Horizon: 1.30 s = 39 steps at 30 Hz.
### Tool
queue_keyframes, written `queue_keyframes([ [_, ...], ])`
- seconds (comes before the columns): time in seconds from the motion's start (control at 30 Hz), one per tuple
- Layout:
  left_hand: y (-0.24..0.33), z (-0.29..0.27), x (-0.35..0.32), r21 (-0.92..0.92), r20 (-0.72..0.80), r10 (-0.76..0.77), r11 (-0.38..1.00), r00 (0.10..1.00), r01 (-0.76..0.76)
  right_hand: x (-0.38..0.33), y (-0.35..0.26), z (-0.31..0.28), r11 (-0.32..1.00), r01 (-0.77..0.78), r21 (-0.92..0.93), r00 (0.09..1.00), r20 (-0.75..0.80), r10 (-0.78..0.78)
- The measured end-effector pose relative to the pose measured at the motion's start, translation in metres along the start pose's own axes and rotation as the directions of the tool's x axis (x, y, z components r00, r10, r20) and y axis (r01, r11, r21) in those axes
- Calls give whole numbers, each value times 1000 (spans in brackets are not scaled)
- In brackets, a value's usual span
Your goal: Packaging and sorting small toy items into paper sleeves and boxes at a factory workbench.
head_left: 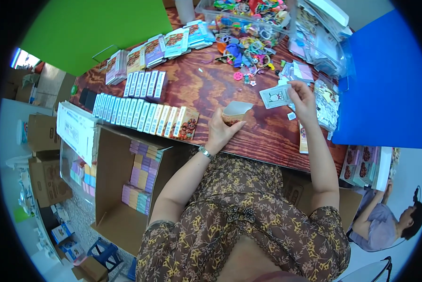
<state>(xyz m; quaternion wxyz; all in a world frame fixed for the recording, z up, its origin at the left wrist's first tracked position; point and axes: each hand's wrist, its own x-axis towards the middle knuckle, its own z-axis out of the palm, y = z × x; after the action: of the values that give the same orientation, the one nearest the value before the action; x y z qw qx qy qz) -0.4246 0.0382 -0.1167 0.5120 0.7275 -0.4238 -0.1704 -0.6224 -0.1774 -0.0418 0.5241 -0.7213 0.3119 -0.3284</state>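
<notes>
My left hand [219,128] is closed around a small orange carton [234,113] near the front edge of the table; its pale top side stands open. To the right, my right hand [303,99] pinches a flat pale-green packet [274,97] with a cartoon figure on it, held a little above the table and apart from the carton. Left of my left hand stands a long row of small filled-looking boxes [140,115], with orange ones [186,124] at its right end. Below my right hand lies a narrow printed strip [303,141].
Flat carton stacks [154,50] line the table's back left. A heap of colourful trinkets [253,54] spills before a clear plastic bin [248,23]. Loose stickers [326,103] and packets lie right. A cardboard box [114,188] stands below left. Another person [385,221] is at lower right.
</notes>
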Motion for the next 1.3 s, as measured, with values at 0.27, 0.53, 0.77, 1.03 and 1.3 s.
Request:
queue_keyframes([
  [0.27, 16, -5, 0, 27, 30, 15, 1000, 999, -16, -20, -44, 64, 968, 252, 15, 964, 83, -252],
  [0.53, 24, -1, -3, 99, -12, 169, 981, 986, -167, -31, -50, 93, 650, 606, -459, 787, 229, -573],
  [0.77, 13, -2, -4, 124, -61, 236, 966, 970, -227, -48, -36, 83, 594, 659, -462, 750, 339, -568],
  [1.03, 4, -6, -4, 112, -2, 225, 968, 974, -224, -24, 9, -44, 314, 336, -888, 919, 382, 97],
  [1.3, 0, -6, -5, 45, 19, 180, 983, 984, -180, -6, 43, -54, 338, 399, -852, 820, 496, 284],
])
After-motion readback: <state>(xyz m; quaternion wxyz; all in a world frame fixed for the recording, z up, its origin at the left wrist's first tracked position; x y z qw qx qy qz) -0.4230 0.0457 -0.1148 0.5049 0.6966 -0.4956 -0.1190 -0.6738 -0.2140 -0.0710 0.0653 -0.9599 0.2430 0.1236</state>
